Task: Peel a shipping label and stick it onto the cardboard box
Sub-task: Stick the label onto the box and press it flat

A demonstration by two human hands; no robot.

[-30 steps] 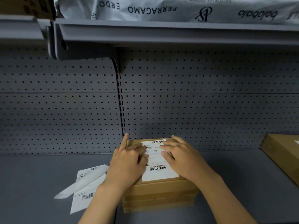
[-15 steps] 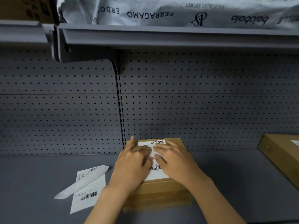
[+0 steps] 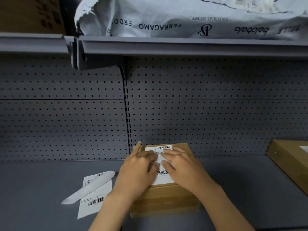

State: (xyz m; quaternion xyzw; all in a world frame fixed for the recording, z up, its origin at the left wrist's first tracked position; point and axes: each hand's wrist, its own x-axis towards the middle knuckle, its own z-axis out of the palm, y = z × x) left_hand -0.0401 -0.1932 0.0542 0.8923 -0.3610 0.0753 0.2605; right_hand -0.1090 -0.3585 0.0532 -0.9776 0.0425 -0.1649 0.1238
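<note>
A small brown cardboard box (image 3: pixel 165 197) stands on the grey shelf, close to the pegboard back wall. A white shipping label (image 3: pixel 164 176) with barcodes lies flat on the box's top. My left hand (image 3: pixel 136 172) rests palm down on the label's left part, fingers spread, index finger pointing up past the box's far left corner. My right hand (image 3: pixel 183 165) lies flat on the label's right part, its fingertips almost meeting the left hand's. Both hands hide the label's middle. Neither hand grips anything.
Left of the box lie a second label sheet (image 3: pixel 93 197) and a peeled white backing strip (image 3: pixel 90 187) across it. Another cardboard box (image 3: pixel 290 162) sits at the right edge. An upper shelf (image 3: pixel 183 45) carries a white printed bag (image 3: pixel 191 17).
Both hands have slid inward across the label, from its outer sides toward the middle, until their fingertips nearly meet. The box and the loose sheets have not moved.
</note>
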